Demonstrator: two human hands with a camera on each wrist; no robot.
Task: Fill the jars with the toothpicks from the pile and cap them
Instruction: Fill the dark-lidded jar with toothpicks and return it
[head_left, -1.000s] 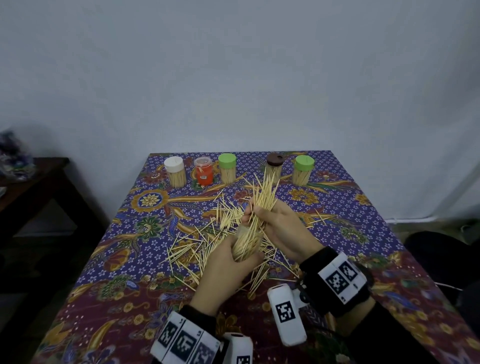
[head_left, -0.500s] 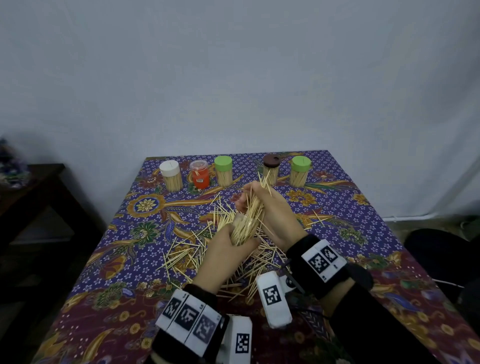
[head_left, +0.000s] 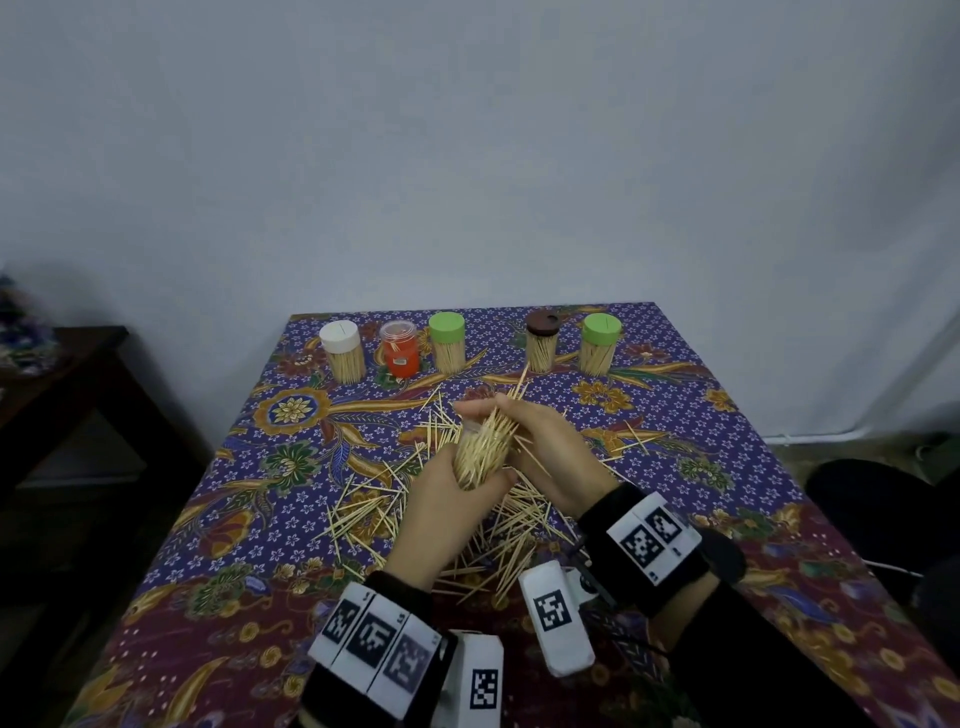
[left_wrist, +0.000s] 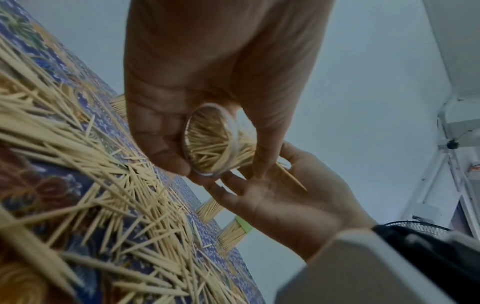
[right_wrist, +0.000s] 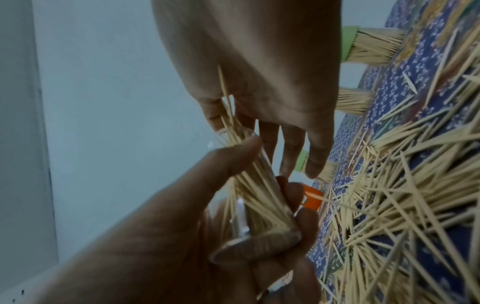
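My left hand (head_left: 449, 496) grips a clear jar (head_left: 480, 452), tilted and packed with toothpicks. Its round base (left_wrist: 210, 144) faces the left wrist view. My right hand (head_left: 545, 441) cups the jar's mouth, fingers curved over the toothpick ends that stick out. A few toothpicks (head_left: 519, 387) poke up between those fingers. In the right wrist view the jar (right_wrist: 262, 205) lies along my left thumb (right_wrist: 221, 164), with my right hand (right_wrist: 259, 61) above it. The loose toothpick pile (head_left: 374, 509) spreads on the cloth under both hands.
Several capped jars stand in a row at the table's far edge: white cap (head_left: 340, 335), orange jar (head_left: 400, 356), green cap (head_left: 447, 327), brown cap (head_left: 542, 325), green cap (head_left: 601, 328). A dark side table (head_left: 67, 374) stands to the left.
The bundle in my right hand has slid down into the jar, so less sticks out. Both hands with the jar have shifted slightly toward the far side.
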